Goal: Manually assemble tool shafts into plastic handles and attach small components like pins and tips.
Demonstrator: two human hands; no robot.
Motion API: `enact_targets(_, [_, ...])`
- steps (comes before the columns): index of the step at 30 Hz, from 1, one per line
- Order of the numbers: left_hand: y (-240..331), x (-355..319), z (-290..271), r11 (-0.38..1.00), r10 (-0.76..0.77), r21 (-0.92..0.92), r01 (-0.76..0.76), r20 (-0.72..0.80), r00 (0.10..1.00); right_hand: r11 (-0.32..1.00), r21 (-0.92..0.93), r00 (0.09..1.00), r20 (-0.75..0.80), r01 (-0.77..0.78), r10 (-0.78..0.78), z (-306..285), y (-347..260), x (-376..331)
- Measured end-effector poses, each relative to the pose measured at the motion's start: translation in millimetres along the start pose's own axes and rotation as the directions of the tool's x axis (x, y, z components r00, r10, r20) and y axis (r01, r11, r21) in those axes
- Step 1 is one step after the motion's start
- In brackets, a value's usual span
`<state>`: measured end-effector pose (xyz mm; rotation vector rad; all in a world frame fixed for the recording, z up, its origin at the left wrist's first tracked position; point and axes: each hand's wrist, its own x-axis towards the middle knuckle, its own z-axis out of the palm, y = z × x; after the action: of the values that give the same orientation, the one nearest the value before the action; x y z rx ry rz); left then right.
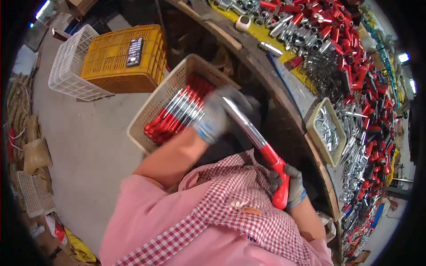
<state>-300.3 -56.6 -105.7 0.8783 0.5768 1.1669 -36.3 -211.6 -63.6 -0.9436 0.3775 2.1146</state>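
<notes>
A long tool (250, 128) with a chrome tube and a curved red handle slants across the middle, in front of my apron. My right hand (290, 181), in a grey glove, is wrapped round the red handle. My left hand (219, 111), also gloved, is smeared by motion beside the tool's chrome end; whether its fingers touch the tube cannot be made out. Below and left of that hand, a beige perforated crate (146, 111) holds several similar red and chrome tools (177, 111) lying side by side, partly hidden by my left arm.
To the right runs a workbench (284, 84) heaped with red and chrome tube parts (355, 75). A small cream tray (310, 126) of shiny metal pieces stands at its edge. Yellow (102, 66) and white crates (66, 66) stand at the far left, a dark remote-like object (135, 52) on the yellow one.
</notes>
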Motion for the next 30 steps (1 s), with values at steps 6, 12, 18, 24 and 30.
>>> enact_targets(6, [-16,-51,-84,0.310,-0.048,0.921,-0.236,0.263,0.963,0.931,-0.358,0.998,-0.041,-0.063,0.052,45,-11,63])
enact_targets(12, [-101,-91,-170,0.131,-0.348,0.919,0.372,-0.308,0.885,0.931,-0.357,0.996,0.072,0.080,-0.058,92,15,143])
enact_targets(18, [-179,-83,-253,0.133,-0.354,0.749,0.649,-0.575,0.737,0.787,-0.616,0.999,0.010,0.030,-0.031,40,9,116])
enact_targets(24, [-258,-48,-278,-0.045,-0.391,0.825,0.563,-0.533,0.750,0.767,-0.617,0.952,-0.092,0.177,-0.293,12,5,92])
enact_targets(30, [-293,-33,-266,-0.516,-0.518,0.826,0.227,-0.511,0.686,0.723,-0.671,0.921,-0.159,0.163,-0.355,22,6,89])
